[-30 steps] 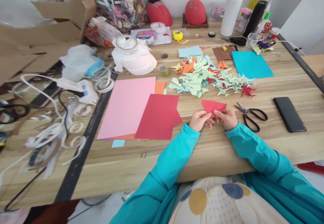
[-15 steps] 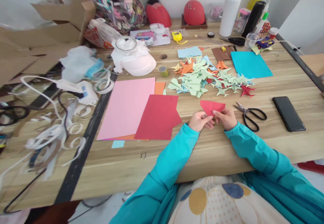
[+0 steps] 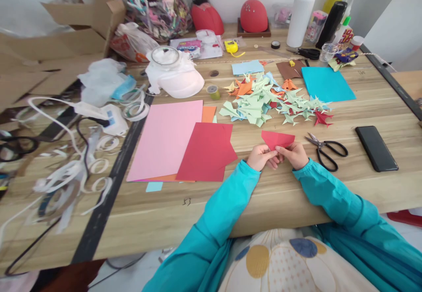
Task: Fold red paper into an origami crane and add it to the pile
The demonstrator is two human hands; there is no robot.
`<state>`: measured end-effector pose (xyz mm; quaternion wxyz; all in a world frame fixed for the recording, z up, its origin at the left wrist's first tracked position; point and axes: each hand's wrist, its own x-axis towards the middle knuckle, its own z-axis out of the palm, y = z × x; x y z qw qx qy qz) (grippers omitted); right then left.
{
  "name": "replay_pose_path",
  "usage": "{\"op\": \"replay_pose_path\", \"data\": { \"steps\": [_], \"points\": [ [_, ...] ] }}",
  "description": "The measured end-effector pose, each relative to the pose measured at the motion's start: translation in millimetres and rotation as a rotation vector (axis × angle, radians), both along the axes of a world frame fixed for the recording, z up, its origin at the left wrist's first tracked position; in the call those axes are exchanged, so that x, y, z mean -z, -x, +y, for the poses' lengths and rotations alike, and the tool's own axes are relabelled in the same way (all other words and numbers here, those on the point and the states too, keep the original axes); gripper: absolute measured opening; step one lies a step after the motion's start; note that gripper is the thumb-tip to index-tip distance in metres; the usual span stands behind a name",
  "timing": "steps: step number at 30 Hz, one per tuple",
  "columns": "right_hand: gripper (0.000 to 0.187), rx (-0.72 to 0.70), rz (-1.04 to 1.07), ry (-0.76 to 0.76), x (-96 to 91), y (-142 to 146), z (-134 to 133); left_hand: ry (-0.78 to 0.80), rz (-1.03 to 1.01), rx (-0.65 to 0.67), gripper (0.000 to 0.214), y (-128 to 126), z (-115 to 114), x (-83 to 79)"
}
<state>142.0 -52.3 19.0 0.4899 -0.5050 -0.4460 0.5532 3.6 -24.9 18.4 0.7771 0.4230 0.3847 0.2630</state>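
A small folded piece of red paper (image 3: 278, 139) lies on the wooden table (image 3: 283, 195) just in front of me. My left hand (image 3: 262, 157) pinches its near left corner with closed fingers. My right hand (image 3: 294, 155) pinches the near edge from the right, fingers closed too. Both wrists rest on the table, teal sleeves up to them. Beyond the paper lies a heap of folded paper figures (image 3: 270, 100), mostly pale green with some orange and red.
Black scissors (image 3: 326, 149) lie right of my right hand, and a dark phone (image 3: 376, 148) farther right. Red (image 3: 206, 151) and pink sheets (image 3: 166, 138) lie to the left, a blue sheet (image 3: 327, 84) at the back right. Tape rolls, bags and cardboard crowd the left side.
My fingers have shifted slightly on the red paper's near edge. Little else has moved.
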Motion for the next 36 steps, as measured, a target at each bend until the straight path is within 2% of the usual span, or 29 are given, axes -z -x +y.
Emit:
{"op": "replay_pose_path", "data": {
  "steps": [6,14,21,30,36],
  "points": [
    [0.03,0.027,0.008,-0.015,2.1,-1,0,-0.03,-0.014,0.035,0.03,1,0,1.4],
    [0.024,0.061,0.123,0.01,10.6,-3,2,0.071,-0.075,0.04,0.032,2,2,3.7],
    [0.029,0.054,0.086,0.022,7.4,-3,1,-0.077,0.001,0.054,0.029,0,-1,2.4],
    [0.026,0.031,0.134,0.014,10.4,-4,0,-0.007,-0.006,0.067,0.028,1,0,0.1],
    [0.03,0.024,0.154,0.076,15.7,-5,1,-0.001,-0.001,0.065,0.033,0,-1,1.0]
  ]
}}
